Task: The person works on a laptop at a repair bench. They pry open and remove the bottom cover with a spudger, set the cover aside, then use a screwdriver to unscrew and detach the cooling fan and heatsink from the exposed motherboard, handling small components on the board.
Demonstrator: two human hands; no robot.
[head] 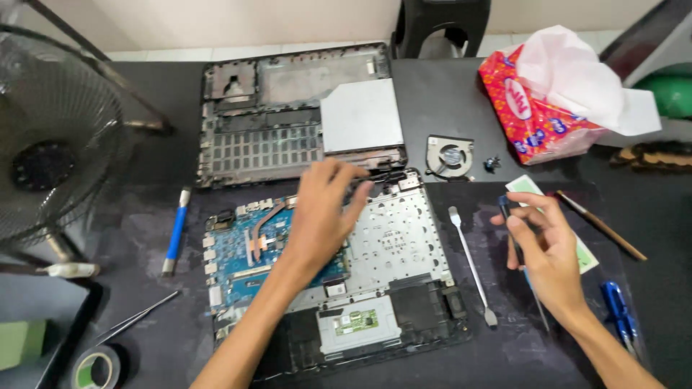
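An opened laptop base [404, 245] lies on the black table, its blue circuit board [234, 256] with a copper heat pipe exposed at the left. My left hand [324, 212] reaches over the board, fingertips touching black cables at the base's top edge near the hinge. My right hand [544, 241] hovers to the right of the laptop, holding a thin blue-handled screwdriver [504, 209]. The laptop's removed bottom cover [288, 115] with a silver drive [360, 115] lies behind.
A small fan [448, 157] and a black part [492, 163] lie by the cover. A metal spudger [470, 263], blue tool [175, 232], tweezers [137, 317], tape roll [96, 367], brush [602, 227], blue screwdriver [621, 317], tissue pack [548, 94] and standing fan [50, 144] surround it.
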